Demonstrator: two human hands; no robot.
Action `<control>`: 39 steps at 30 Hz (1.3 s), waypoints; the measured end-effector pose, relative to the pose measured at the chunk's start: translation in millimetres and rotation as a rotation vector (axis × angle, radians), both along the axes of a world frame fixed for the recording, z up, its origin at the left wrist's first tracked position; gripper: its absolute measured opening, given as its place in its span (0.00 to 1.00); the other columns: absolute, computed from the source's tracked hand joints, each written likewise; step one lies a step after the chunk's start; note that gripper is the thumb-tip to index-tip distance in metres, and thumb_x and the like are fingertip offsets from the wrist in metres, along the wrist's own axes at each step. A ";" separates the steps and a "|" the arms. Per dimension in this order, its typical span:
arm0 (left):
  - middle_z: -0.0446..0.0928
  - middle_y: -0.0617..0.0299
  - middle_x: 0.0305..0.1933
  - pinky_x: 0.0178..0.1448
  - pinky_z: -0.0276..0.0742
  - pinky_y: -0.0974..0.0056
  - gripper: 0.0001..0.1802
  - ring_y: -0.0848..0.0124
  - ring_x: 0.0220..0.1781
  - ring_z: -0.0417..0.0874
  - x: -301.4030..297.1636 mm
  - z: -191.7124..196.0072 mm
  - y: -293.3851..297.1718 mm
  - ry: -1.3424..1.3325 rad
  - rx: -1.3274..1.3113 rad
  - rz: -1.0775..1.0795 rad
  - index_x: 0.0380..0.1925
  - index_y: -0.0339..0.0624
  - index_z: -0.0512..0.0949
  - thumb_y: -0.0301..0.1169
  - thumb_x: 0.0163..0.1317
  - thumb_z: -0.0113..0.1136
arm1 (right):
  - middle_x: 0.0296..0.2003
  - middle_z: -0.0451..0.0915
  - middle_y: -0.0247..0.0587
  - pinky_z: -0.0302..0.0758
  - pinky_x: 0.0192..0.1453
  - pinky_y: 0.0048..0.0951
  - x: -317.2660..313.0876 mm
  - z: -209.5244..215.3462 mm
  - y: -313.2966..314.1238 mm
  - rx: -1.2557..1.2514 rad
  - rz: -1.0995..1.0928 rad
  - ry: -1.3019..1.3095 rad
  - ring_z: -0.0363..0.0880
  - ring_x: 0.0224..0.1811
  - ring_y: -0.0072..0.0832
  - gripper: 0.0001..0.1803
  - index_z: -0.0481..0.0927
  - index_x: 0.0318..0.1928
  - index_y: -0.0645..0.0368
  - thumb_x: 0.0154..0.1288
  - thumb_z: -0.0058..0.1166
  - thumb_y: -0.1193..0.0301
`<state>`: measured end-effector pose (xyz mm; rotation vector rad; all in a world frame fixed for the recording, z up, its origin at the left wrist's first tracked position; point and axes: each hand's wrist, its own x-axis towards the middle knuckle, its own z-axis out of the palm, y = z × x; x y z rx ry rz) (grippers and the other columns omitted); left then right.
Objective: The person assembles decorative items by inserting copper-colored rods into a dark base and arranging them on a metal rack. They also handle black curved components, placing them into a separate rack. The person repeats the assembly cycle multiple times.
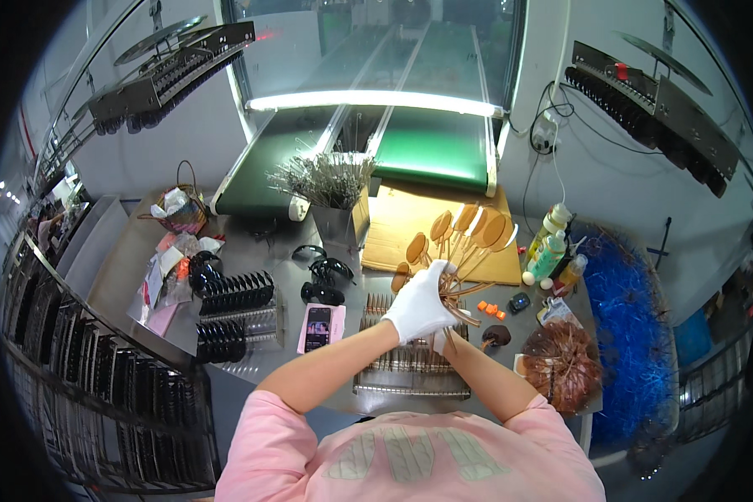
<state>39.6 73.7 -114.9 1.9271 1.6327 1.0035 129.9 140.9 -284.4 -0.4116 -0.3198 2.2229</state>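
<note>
My left hand [420, 303], in a white glove, grips a fanned bunch of thin sticks topped with brown oval lenses [460, 236]. The sticks rise up and to the right from the glove. My right hand [440, 339] is mostly hidden under the left one; only a bit of white glove shows, touching the sticks' lower ends. Below both hands lies a metal rack [410, 368] with rows of slots.
A grey cup of thin wire sticks [333, 197] stands ahead, before a green conveyor [431, 142]. Cardboard sheet [402, 226], bottles [549, 247], dark glasses [322, 293], a phone [319, 328], trays of dark lenses [234, 314], and a pile of brown sticks [565, 360] surround me.
</note>
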 end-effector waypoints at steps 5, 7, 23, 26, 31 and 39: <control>0.78 0.53 0.45 0.49 0.80 0.61 0.41 0.67 0.44 0.81 -50.0 12.0 16.6 -0.486 -0.233 0.107 0.58 0.37 0.69 0.37 0.48 0.82 | 0.46 0.78 0.51 0.77 0.55 0.40 21.6 33.6 -12.6 1.607 -0.042 -1.351 0.79 0.51 0.47 0.23 0.76 0.52 0.58 0.59 0.66 0.65; 0.77 0.58 0.42 0.40 0.79 0.62 0.37 0.71 0.37 0.81 -67.1 17.5 18.0 -0.745 -0.293 0.106 0.57 0.40 0.68 0.34 0.52 0.79 | 0.44 0.81 0.50 0.78 0.56 0.41 29.1 51.3 -12.7 1.529 -0.233 -1.260 0.82 0.48 0.45 0.23 0.76 0.53 0.61 0.61 0.67 0.65; 0.77 0.61 0.58 0.49 0.75 0.59 0.34 0.61 0.54 0.81 -54.2 132.7 -43.0 0.960 1.196 -0.297 0.65 0.85 0.69 0.35 0.59 0.60 | 0.40 0.83 0.40 0.83 0.39 0.29 91.7 163.0 -37.7 0.387 1.045 -0.278 0.85 0.37 0.28 0.19 0.81 0.52 0.63 0.62 0.66 0.71; 0.75 0.62 0.53 0.44 0.73 0.61 0.40 0.63 0.46 0.79 -37.7 128.1 -30.5 0.904 1.049 -0.375 0.66 0.91 0.67 0.29 0.57 0.58 | 0.41 0.84 0.40 0.82 0.41 0.28 88.9 167.1 -55.9 0.401 1.174 -0.317 0.84 0.41 0.28 0.19 0.81 0.55 0.63 0.65 0.64 0.72; 0.73 0.61 0.49 0.42 0.72 0.60 0.42 0.65 0.39 0.75 -23.4 121.9 -20.8 0.833 0.925 -0.447 0.67 0.86 0.69 0.26 0.54 0.60 | 0.38 0.83 0.38 0.79 0.40 0.28 87.8 161.3 -62.6 0.390 1.205 -0.336 0.82 0.38 0.26 0.15 0.82 0.52 0.62 0.66 0.61 0.71; 0.75 0.61 0.41 0.41 0.69 0.58 0.46 0.65 0.47 0.77 -17.3 121.8 -3.8 0.846 0.738 -0.598 0.74 0.83 0.62 0.29 0.56 0.62 | 0.35 0.80 0.37 0.73 0.35 0.25 87.0 150.5 -61.3 0.622 1.260 -0.398 0.77 0.33 0.25 0.18 0.80 0.51 0.62 0.61 0.63 0.69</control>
